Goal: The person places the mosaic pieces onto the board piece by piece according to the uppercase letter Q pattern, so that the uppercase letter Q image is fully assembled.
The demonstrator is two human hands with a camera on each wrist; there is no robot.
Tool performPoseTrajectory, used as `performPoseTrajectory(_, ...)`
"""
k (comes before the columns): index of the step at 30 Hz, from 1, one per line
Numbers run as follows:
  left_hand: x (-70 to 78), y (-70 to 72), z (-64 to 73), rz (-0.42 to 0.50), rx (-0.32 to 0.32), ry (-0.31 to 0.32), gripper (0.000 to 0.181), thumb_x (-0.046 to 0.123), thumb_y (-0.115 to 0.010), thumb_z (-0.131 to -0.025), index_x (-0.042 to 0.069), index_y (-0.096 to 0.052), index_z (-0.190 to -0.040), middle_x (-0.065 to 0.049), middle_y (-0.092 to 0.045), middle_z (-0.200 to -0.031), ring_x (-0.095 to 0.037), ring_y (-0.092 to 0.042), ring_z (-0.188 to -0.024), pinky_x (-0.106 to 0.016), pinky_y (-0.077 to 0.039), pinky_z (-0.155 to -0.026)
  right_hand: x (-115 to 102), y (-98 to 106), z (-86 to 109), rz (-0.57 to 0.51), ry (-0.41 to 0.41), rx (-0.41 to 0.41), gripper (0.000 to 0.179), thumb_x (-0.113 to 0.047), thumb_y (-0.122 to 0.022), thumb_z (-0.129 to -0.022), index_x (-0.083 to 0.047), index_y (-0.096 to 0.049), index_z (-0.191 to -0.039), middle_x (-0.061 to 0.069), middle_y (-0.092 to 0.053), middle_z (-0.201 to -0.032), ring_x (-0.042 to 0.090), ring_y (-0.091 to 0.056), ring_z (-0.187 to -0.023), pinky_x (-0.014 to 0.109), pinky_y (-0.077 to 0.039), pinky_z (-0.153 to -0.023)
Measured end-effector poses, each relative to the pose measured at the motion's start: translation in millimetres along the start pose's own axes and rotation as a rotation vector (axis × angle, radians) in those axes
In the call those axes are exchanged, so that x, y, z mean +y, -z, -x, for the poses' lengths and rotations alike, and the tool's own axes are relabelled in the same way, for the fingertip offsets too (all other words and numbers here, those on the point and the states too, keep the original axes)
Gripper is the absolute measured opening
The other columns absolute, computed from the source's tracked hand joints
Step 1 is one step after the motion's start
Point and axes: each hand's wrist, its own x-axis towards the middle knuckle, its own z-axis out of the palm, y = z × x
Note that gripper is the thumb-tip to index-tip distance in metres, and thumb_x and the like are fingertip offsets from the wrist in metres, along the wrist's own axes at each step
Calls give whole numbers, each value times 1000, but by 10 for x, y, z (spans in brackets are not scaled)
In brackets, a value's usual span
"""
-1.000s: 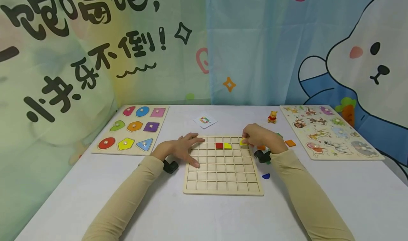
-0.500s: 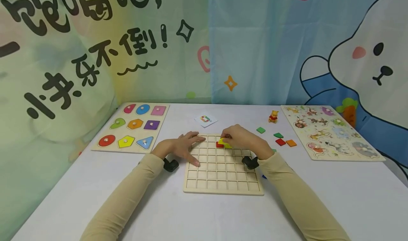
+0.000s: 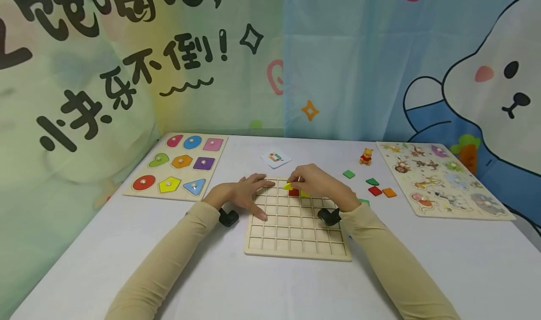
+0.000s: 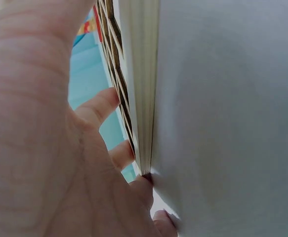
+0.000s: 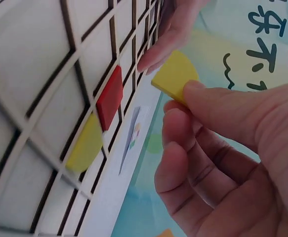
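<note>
A wooden grid board (image 3: 296, 250) lies flat on the table. My left hand (image 3: 245, 194) rests on its left edge, fingers spread, some over the grid and some at the rim in the left wrist view. Between thumb and fingers, my right hand (image 3: 314, 181) pinches a yellow tile (image 5: 173, 76) with one curved side. It is held above the board's upper rows, clear of the surface. A red square tile (image 5: 111, 98) sits in a grid cell. Beside it lies another yellow tile (image 5: 86, 145) with a rounded edge, partly hidden by my right hand in the head view.
Loose green (image 3: 348, 174), red (image 3: 374, 191) and orange tiles (image 3: 389, 192) lie right of the board. A pattern card (image 3: 276, 160) and a bear figurine (image 3: 366, 157) stand behind. A shape puzzle (image 3: 177, 174) is at left, an animal puzzle (image 3: 439, 181) at right.
My right hand has carried the yellow tile leftward from the board's upper right corner to above the red tile. My left hand has stayed on the board. The head view has shifted slightly.
</note>
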Motion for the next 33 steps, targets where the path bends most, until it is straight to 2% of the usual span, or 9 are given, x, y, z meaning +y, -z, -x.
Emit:
performPoseTrajectory(4, -7, -17, -11, 12, 2, 2, 103, 56, -76, -77, 25, -18, -157, -10, -2, -164, -32, -2, -151, -57, 0, -120, -32, -40, -75, 5, 26, -51, 15, -7, -62, -95, -2, -73, -104, 10, -70, -103, 22, -66, -88, 33, -55, -78)
performPoseTrajectory(7, -23, -38, -22, 21, -3, 2, 103, 56, -76, -77, 26, -18, -157, -10, -1, -164, -32, -1, -151, -56, 0, -120, -43, -78, -137, 14, 39, -104, 14, -7, -62, -95, -3, -73, -102, 8, -72, -97, 16, -65, -78, 29, -54, -75)
performPoseTrajectory(10, -27, -51, -24, 18, -5, 2, 103, 56, -76, -78, 27, -17, -157, -9, -1, -164, -30, -1, -151, -56, 0, -120, -46, -103, -170, 9, 19, -140, 13, -7, -61, -96, -4, -72, -101, 5, -72, -91, 11, -61, -71, 27, -52, -72)
performPoseTrajectory(18, -18, -15, 11, 29, 5, 14, 104, 57, -77, -76, 29, -18, -157, -8, -1, -164, -30, -1, -151, -54, 0, -121, -21, -119, -179, 38, -3, -107, 13, -4, -60, -96, -4, -70, -104, 8, -71, -98, 21, -65, -89, 35, -55, -79)
performPoseTrajectory(27, -57, -12, 3, 8, 9, 3, 105, 60, -75, -76, 27, -17, -157, -9, -2, -164, -28, -1, -152, -54, -1, -121, 2, -155, -207, 62, 25, -105, 16, -5, -58, -96, -5, -72, -105, 10, -71, -101, 20, -64, -86, 34, -54, -78)
performPoseTrajectory(33, -45, -9, 4, 20, 1, 1, 105, 59, -76, -76, 28, -17, -157, -8, 0, -164, -28, 0, -152, -55, 0, -121, 9, -164, -197, 95, 0, -116, 18, -8, -60, -96, -6, -73, -109, 10, -69, -101, 22, -64, -88, 35, -54, -79)
